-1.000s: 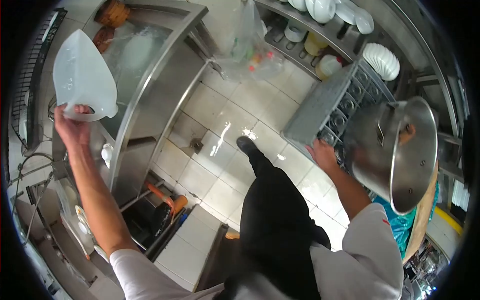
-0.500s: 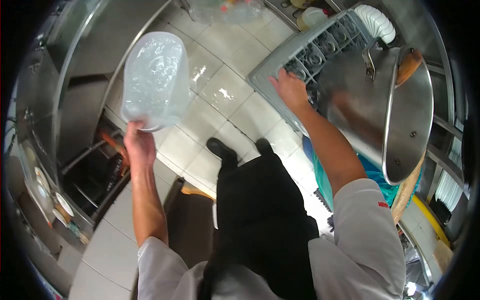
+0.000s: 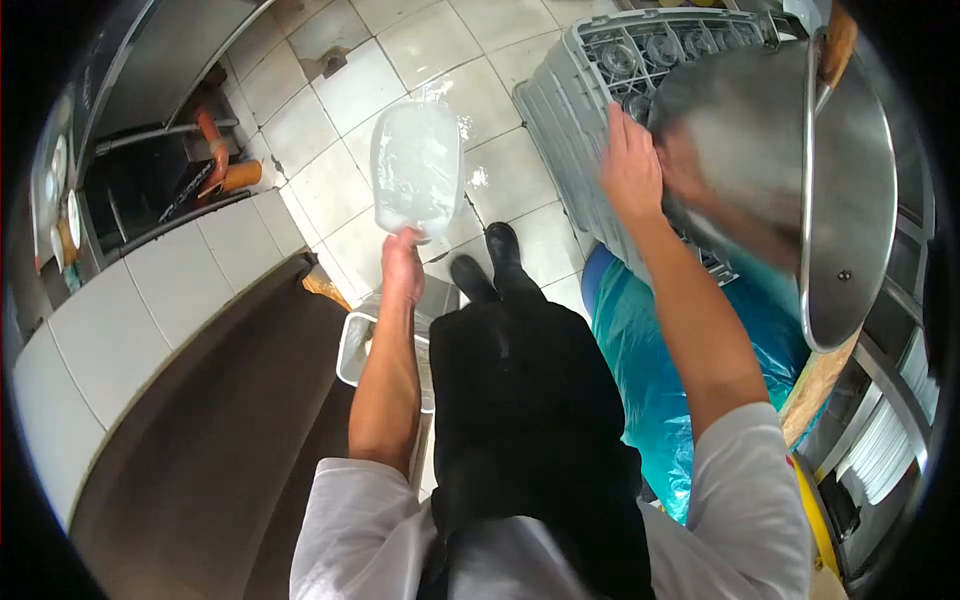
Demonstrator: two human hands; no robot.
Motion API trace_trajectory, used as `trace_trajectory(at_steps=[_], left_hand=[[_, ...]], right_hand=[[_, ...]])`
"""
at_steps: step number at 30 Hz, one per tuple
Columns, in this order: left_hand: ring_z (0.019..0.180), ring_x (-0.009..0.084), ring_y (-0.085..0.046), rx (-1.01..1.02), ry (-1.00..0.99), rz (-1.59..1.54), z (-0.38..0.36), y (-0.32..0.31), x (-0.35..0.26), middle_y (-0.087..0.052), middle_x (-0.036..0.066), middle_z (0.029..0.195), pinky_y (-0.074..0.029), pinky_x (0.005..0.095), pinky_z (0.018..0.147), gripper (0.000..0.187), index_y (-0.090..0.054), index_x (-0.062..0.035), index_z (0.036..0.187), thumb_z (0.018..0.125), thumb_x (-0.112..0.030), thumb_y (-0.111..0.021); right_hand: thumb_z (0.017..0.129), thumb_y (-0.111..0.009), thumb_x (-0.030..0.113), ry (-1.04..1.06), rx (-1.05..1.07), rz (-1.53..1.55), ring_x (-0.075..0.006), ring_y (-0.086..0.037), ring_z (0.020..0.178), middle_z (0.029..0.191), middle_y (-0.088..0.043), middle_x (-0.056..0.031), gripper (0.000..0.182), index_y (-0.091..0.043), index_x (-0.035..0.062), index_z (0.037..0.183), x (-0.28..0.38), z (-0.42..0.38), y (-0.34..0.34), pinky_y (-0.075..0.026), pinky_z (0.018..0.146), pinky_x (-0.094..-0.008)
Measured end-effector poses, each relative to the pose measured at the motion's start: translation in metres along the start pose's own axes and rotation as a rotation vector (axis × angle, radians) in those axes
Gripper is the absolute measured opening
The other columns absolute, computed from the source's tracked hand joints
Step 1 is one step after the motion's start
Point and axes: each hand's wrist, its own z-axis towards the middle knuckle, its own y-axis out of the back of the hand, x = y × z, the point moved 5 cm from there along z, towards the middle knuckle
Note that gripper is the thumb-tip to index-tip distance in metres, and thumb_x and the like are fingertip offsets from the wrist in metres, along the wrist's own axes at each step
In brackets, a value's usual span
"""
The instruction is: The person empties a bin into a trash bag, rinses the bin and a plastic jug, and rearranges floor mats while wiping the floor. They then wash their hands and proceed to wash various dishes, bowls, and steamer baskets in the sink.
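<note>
My left hand (image 3: 402,268) grips the near end of a translucent white plastic container (image 3: 418,165), held out above the tiled floor. My right hand (image 3: 632,168) is slightly blurred, its fingers stretched out along the side of a grey dish rack (image 3: 570,130). Whether it touches the rack is hard to tell. Upturned drinking glasses (image 3: 662,48) fill the rack's compartments. Just right of that hand a big metal pot (image 3: 740,130) lies tilted on the rack, with a wooden-looking handle piece (image 3: 838,45) at its rim.
A teal plastic bag (image 3: 650,350) bulges below the rack. White plates (image 3: 890,440) stack at the far right. Left are a tiled ledge (image 3: 150,290), an orange pipe (image 3: 240,177) and a metal counter (image 3: 190,50). A clear plastic bin (image 3: 352,348) stands under my left forearm.
My view has turned left and downward. My left hand has brought the container inward, closer to my feet. My right hand has shifted from the rack's top edge toward its side, fingers now straighter.
</note>
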Motion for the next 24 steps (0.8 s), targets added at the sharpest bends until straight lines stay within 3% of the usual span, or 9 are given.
trace_trajectory(at_steps=[2,5,11,14,16,19,20,24], left_hand=[[0.099,0.0161,-0.051,-0.017,0.034,-0.001,-0.019,0.006,0.031,-0.058,0.006,0.103,-0.035,0.0288,0.09,0.031,-0.058,0.0031,0.101,0.075,-0.014,-0.054],[0.101,0.0166,-0.05,-0.055,0.025,-0.061,-0.042,0.016,0.078,-0.059,0.006,0.105,-0.034,0.0283,0.092,0.032,-0.058,0.0032,0.101,0.074,-0.013,-0.055],[0.101,0.019,-0.05,-0.106,0.113,-0.052,-0.091,0.045,0.188,-0.058,0.008,0.104,-0.034,0.0297,0.092,0.037,-0.058,0.0062,0.103,0.072,-0.014,-0.056],[0.101,0.0189,-0.049,-0.119,0.078,-0.021,-0.118,0.056,0.243,-0.058,0.008,0.105,-0.036,0.0303,0.09,0.038,-0.058,0.0031,0.107,0.073,-0.015,-0.057],[0.1,0.0183,-0.049,-0.079,0.165,0.021,-0.138,0.07,0.285,-0.058,0.007,0.103,-0.036,0.0306,0.09,0.033,-0.057,0.0023,0.109,0.08,-0.013,-0.054],[0.095,0.0176,-0.051,-0.025,0.281,0.096,-0.162,0.088,0.361,-0.059,0.006,0.1,-0.039,0.0308,0.085,0.028,-0.058,0.0024,0.108,0.087,-0.014,-0.05],[0.093,0.0176,-0.052,-0.056,0.27,0.081,-0.171,0.085,0.374,-0.059,0.006,0.099,-0.04,0.0313,0.083,0.028,-0.058,0.0027,0.107,0.087,-0.016,-0.051],[0.089,0.0162,-0.053,-0.001,0.397,0.199,-0.181,0.103,0.484,-0.061,0.006,0.094,-0.041,0.0298,0.08,0.028,-0.061,0.0024,0.103,0.084,-0.016,-0.052]], right_hand=[[0.079,-0.049,-0.004,0.075,0.102,0.001,-0.0319,-0.041,0.126,0.149,-0.03,-0.0118,0.067,-0.031,0.0046,0.143,-0.005,-0.027,0.002,-0.046,0.095,-0.0408],[0.075,-0.048,-0.01,0.138,0.073,0.007,-0.0324,-0.037,0.132,0.154,-0.018,-0.0104,0.076,-0.028,0.011,0.145,-0.007,-0.036,0.003,-0.045,0.098,-0.0398],[0.07,-0.052,-0.014,0.189,0.089,-0.008,-0.0342,-0.039,0.131,0.154,-0.017,-0.0127,0.089,-0.029,0.0285,0.145,-0.003,-0.037,-0.002,-0.046,0.099,-0.0388],[0.066,-0.057,-0.015,0.209,0.077,-0.047,-0.0345,-0.043,0.127,0.153,-0.019,-0.0134,0.094,-0.029,0.0278,0.145,-0.002,-0.039,-0.002,-0.048,0.095,-0.0396],[0.062,-0.058,-0.017,0.237,0.042,-0.035,-0.0357,-0.048,0.12,0.152,-0.02,-0.014,0.098,-0.03,0.0269,0.145,-0.001,-0.041,-0.003,-0.049,0.092,-0.0406],[0.065,-0.056,-0.016,0.24,0.044,-0.071,-0.0372,-0.051,0.116,0.152,-0.021,-0.0148,0.094,-0.029,0.0266,0.145,-0.008,-0.036,-0.012,-0.049,0.09,-0.0414],[0.073,-0.053,-0.01,0.256,0.009,-0.076,-0.0384,-0.053,0.114,0.151,-0.023,-0.0157,0.084,-0.031,0.0278,0.144,-0.007,-0.037,-0.01,-0.048,0.09,-0.0418],[0.084,-0.05,-0.001,0.411,-0.121,-0.103,-0.042,-0.054,0.108,0.149,-0.027,-0.0181,0.071,-0.029,0.0278,0.145,0.0,-0.041,-0.012,-0.05,0.084,-0.045]])
